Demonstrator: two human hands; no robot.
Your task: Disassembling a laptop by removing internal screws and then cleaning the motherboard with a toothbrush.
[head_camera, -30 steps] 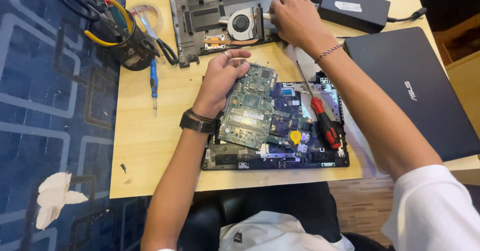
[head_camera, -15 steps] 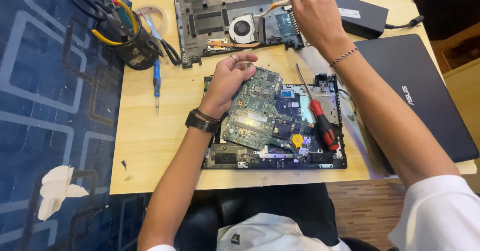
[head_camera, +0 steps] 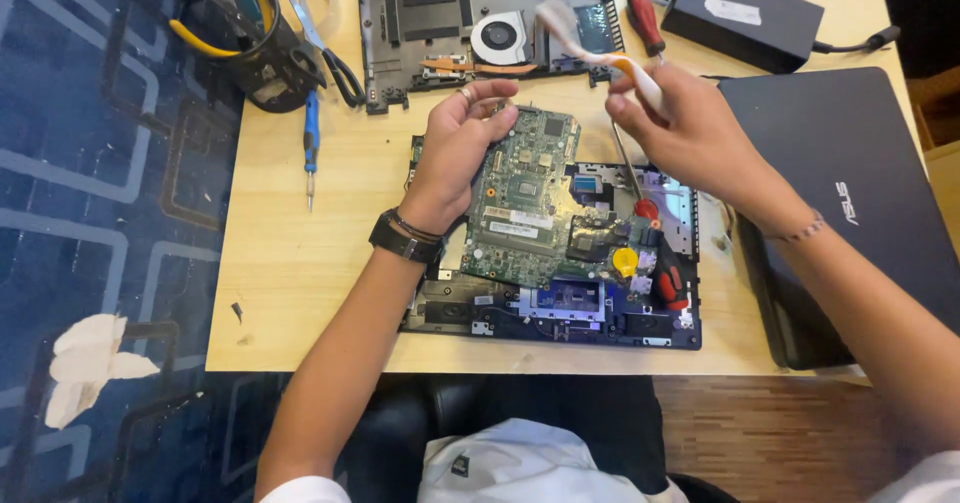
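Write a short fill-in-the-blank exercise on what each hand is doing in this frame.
1. The left hand grips the green ____ by its edge.
2. The right hand holds a blurred ____.
3. A red-handled screwdriver lies on the open ____.
4. The pliers stand in a black ____.

Missing words: circuit board; brush; laptop base; cup

A green circuit board (head_camera: pixel 525 198), crowded with small chips and one square dark chip near its middle, sits at the centre of the frame. It is tilted, its upper left edge lifted, its lower part resting over the opened dark laptop base (head_camera: pixel 560 313) beneath it. The left hand (head_camera: pixel 455 153) holds the board by its upper left edge. Just right of it, above centre, the right hand (head_camera: pixel 690 128) holds a brush (head_camera: pixel 600 48) with a white handle and pale, motion-blurred bristles pointing toward the upper middle of the frame.
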